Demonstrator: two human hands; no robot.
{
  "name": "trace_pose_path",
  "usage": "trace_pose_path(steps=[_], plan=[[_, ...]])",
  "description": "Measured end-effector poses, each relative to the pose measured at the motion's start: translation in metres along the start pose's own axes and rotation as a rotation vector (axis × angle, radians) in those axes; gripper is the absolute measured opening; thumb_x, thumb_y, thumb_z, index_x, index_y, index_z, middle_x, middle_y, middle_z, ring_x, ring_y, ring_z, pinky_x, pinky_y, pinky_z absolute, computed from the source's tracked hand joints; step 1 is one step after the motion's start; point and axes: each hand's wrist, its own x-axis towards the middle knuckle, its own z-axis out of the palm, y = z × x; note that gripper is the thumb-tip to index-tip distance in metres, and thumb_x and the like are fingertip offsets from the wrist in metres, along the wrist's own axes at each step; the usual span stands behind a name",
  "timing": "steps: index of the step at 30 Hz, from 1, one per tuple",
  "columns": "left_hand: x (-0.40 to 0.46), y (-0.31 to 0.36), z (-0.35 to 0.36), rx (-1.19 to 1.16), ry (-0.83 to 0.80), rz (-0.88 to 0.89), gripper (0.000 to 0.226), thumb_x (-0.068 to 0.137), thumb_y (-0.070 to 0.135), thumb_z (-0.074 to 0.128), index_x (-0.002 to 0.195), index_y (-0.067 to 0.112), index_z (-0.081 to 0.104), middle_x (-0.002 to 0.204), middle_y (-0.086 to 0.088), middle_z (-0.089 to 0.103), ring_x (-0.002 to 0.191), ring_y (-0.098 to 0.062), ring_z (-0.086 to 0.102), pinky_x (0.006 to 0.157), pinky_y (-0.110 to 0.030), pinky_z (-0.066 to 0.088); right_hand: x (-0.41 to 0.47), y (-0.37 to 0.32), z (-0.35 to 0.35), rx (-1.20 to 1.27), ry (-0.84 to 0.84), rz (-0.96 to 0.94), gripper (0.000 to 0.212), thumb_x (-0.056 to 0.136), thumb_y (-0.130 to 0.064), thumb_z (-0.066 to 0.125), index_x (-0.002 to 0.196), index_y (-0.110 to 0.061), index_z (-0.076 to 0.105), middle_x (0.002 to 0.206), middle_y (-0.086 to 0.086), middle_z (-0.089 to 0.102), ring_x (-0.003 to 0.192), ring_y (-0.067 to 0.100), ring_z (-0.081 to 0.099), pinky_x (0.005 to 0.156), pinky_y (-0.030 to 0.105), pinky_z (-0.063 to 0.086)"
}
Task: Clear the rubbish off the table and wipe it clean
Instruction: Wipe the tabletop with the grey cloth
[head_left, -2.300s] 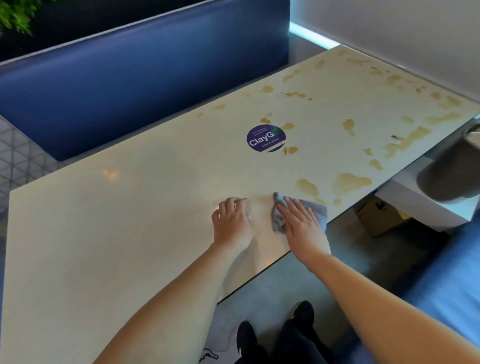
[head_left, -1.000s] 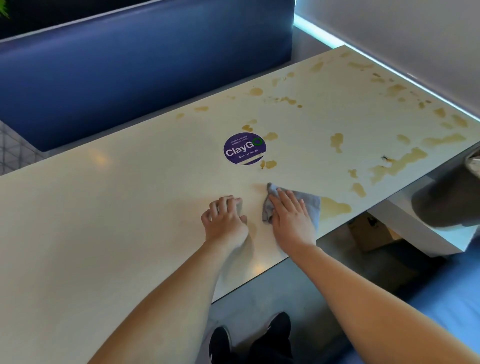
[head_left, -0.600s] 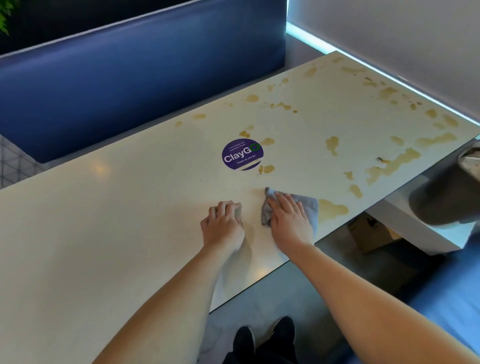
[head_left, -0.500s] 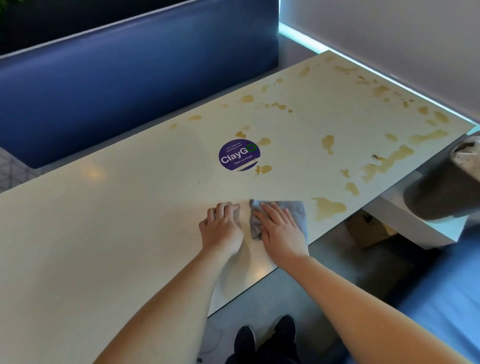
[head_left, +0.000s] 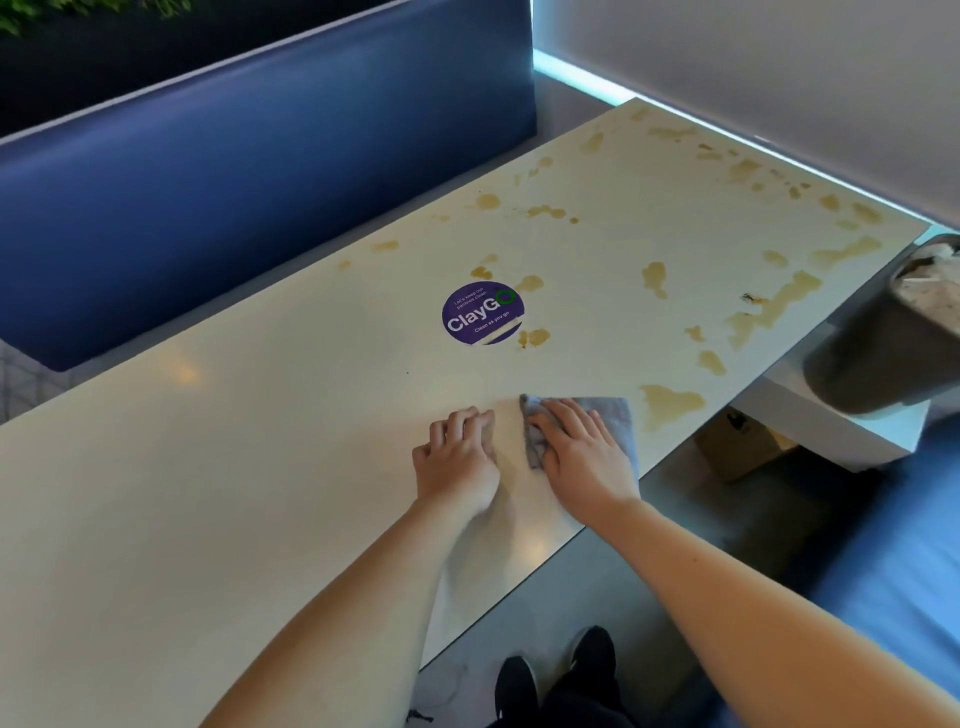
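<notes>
A long cream table (head_left: 218, 467) carries many brown spill stains (head_left: 670, 402) over its right half. My right hand (head_left: 582, 452) lies flat on a grey cloth (head_left: 618, 415) near the table's front edge, pressing it against the top. The nearest stain sits just right of the cloth. My left hand (head_left: 457, 457) rests beside it with the fingers curled under, knuckles on the table, holding nothing. A round purple "ClayGo" sticker (head_left: 482, 313) is stuck on the table beyond both hands.
A blue padded bench back (head_left: 234, 171) runs along the table's far side. At the right, a dark grey bin (head_left: 883, 343) with paper rubbish in it stands on a white ledge (head_left: 831, 431). A cardboard box (head_left: 737, 447) lies on the floor below.
My right hand has slid the cloth slightly left along the front edge, and stains near the edge have gone. The left hand has stayed put.
</notes>
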Motion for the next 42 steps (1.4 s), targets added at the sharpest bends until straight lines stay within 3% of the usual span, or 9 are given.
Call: trace_pose_path(steps=[4,8,11,16,18,23,30,36,42], plan=[[0.004,0.002,-0.003,0.029,0.016,-0.018,0.044,0.101,0.027,0.032,0.144,0.038,0.031,0.150,0.017,0.021,0.134,-0.014,0.022,0.102,-0.034,0.025,0.026,-0.013,-0.007,-0.005,0.032,0.115,0.046,0.100,-0.029,0.036,0.145,-0.023,0.042,0.150,-0.001,0.034,0.140,0.021,0.022,0.118,0.034,0.013],[0.009,0.008,-0.003,0.051,0.028,-0.066,0.038,0.104,0.031,0.025,0.139,0.036,0.038,0.142,0.010,0.032,0.127,-0.018,0.028,0.095,-0.035,0.030,-0.011,-0.025,0.010,0.052,-0.015,0.000,0.053,0.094,-0.036,0.030,0.142,-0.024,0.049,0.153,0.000,0.036,0.146,0.022,0.022,0.122,0.037,0.005],[0.012,0.012,-0.005,0.084,0.062,-0.055,0.034,0.104,0.036,0.028,0.133,0.030,0.043,0.136,0.004,0.037,0.125,-0.021,0.031,0.095,-0.035,0.032,-0.035,0.000,0.007,-0.020,-0.049,-0.048,0.056,0.096,-0.045,0.024,0.148,-0.030,0.040,0.158,-0.007,0.028,0.149,0.016,0.016,0.122,0.033,0.001],[0.012,0.021,0.004,0.149,0.103,-0.058,0.041,0.102,0.043,0.033,0.136,0.022,0.042,0.136,0.000,0.037,0.126,-0.021,0.032,0.100,-0.035,0.030,-0.020,0.041,-0.008,-0.029,0.028,0.216,0.053,0.103,-0.045,0.017,0.155,-0.034,0.016,0.163,-0.007,0.003,0.150,0.014,-0.005,0.119,0.030,-0.010],[0.011,0.026,0.008,0.166,0.157,-0.045,0.041,0.101,0.043,0.035,0.137,0.024,0.040,0.138,0.002,0.035,0.128,-0.020,0.030,0.101,-0.034,0.028,-0.020,0.033,-0.007,-0.019,0.054,0.227,0.051,0.105,-0.037,0.023,0.155,-0.031,0.019,0.163,-0.005,0.005,0.151,0.016,-0.003,0.119,0.031,-0.009],[0.017,0.049,0.012,0.090,0.146,0.004,0.046,0.100,0.042,0.039,0.143,0.027,0.032,0.147,0.003,0.028,0.135,-0.019,0.024,0.107,-0.035,0.025,-0.038,0.065,-0.014,0.004,-0.004,-0.041,0.051,0.101,-0.032,0.022,0.150,-0.030,0.034,0.157,-0.015,0.017,0.149,0.009,0.011,0.119,0.024,-0.006],[0.042,0.068,0.015,0.048,0.107,-0.049,0.051,0.100,0.045,0.039,0.145,0.024,0.029,0.156,0.003,0.019,0.144,-0.018,0.014,0.113,-0.038,0.019,0.015,0.093,-0.037,0.050,0.048,0.186,0.051,0.104,-0.023,0.030,0.154,-0.027,0.025,0.163,-0.006,0.011,0.151,0.015,0.001,0.120,0.030,-0.005],[0.050,0.095,0.021,0.074,0.120,-0.229,0.052,0.102,0.049,0.029,0.142,0.016,0.030,0.147,-0.005,0.028,0.136,-0.025,0.024,0.113,-0.045,0.024,-0.007,0.106,-0.036,0.023,-0.103,-0.194,0.054,0.099,-0.037,0.018,0.151,-0.034,0.030,0.159,-0.016,0.012,0.148,0.005,0.002,0.121,0.029,-0.002],[0.050,0.096,0.030,0.108,0.215,-0.245,0.047,0.101,0.045,0.031,0.135,0.015,0.042,0.138,-0.004,0.040,0.126,-0.025,0.036,0.105,-0.038,0.030,0.038,0.107,-0.039,0.014,-0.058,-0.008,0.053,0.102,-0.036,0.021,0.154,-0.029,0.022,0.162,-0.009,0.006,0.151,0.015,0.000,0.120,0.029,-0.009]])
